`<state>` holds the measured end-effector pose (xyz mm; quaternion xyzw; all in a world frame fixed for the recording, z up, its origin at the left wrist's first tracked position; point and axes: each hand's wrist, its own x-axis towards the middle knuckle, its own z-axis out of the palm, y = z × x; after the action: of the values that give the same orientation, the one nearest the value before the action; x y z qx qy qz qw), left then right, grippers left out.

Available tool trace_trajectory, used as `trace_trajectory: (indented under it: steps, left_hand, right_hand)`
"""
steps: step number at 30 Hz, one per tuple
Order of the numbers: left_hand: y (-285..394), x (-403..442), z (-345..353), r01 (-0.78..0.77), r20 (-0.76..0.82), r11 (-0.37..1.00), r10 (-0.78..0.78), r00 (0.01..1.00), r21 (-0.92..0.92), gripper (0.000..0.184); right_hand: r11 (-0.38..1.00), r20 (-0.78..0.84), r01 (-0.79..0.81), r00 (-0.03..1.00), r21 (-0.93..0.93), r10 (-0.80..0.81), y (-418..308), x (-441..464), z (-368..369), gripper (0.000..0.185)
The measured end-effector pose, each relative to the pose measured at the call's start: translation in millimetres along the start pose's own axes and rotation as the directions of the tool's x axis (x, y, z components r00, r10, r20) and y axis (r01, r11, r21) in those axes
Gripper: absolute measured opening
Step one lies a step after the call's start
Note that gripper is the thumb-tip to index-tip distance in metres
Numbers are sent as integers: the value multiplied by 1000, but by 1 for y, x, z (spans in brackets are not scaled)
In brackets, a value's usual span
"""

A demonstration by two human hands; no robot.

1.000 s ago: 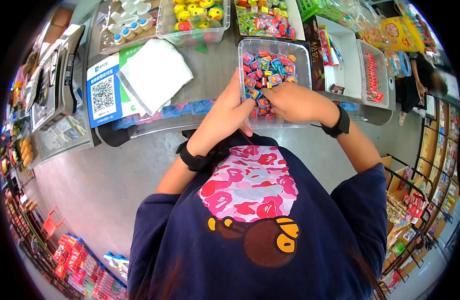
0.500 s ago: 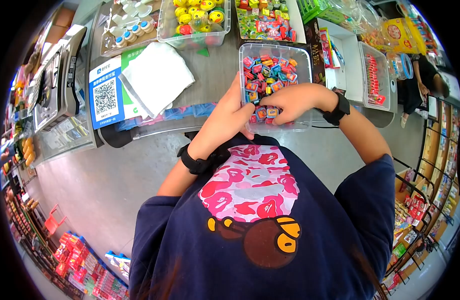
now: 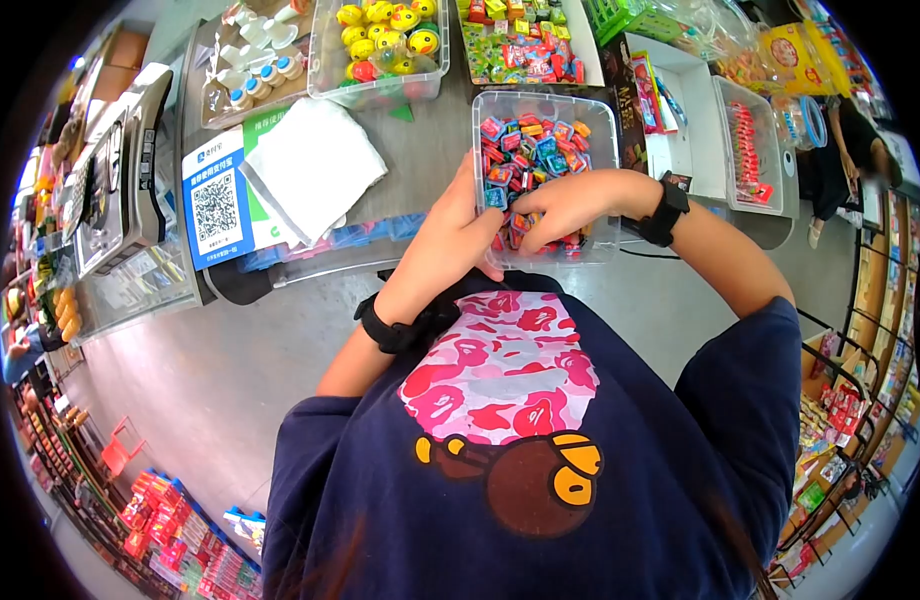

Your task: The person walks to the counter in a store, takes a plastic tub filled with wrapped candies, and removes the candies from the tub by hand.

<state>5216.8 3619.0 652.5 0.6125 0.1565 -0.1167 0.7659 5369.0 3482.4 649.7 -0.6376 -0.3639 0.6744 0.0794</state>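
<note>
Head view: a clear bin (image 3: 602, 120) of small wrapped pieces (image 3: 535, 150) is gripped by the left hand (image 3: 468, 218) and reached into by the right hand (image 3: 570, 205).
At the near edge of the table (image 3: 428, 140), the bin is clasped on its left side by the left hand. The right hand's bent fingers are sunk among the pieces; whether one is pinched cannot be told. Left of the left hand, a QR-code sign (image 3: 217, 205) is partly covered by a white cloth (image 3: 315, 175). Ahead of that hand, yellow duck toys (image 3: 423, 42) are kept in a clear tub (image 3: 380, 93). To the right hand's right, a white box (image 3: 670, 150) is placed.
</note>
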Motion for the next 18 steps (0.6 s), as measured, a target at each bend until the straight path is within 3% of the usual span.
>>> trace_trajectory:
  steps: [3,7,9,13,15,18]
  left_hand:
    - [0,0,0,-4,-4,1000,4,1000,10,67]
    - [-6,4,-3,-9,5,1000,9,1000,15,67]
    - [-6,4,-3,-31,-19,999,32,999,38,66]
    - [-4,3,-3,-23,-19,999,24,1000,40,66]
    - [-4,2,-3,-10,-25,999,11,1000,37,66]
    - [-1,1,-3,-12,5,1000,11,1000,26,62]
  right_hand:
    - [995,-51,45,998,88,-40,2,-3,2,51]
    - [1000,-24,-2,1000,17,2,6,4,4,62]
    - [993,-69,101,993,60,-97,4,5,8,61]
    - [989,-120,123,987,88,-112,-7,-4,14,56]
    - [991,-257,24,965,-129,-56,4,10,22,51]
    - [990,-342,25,937,-138,-72,-1,2,27,47]
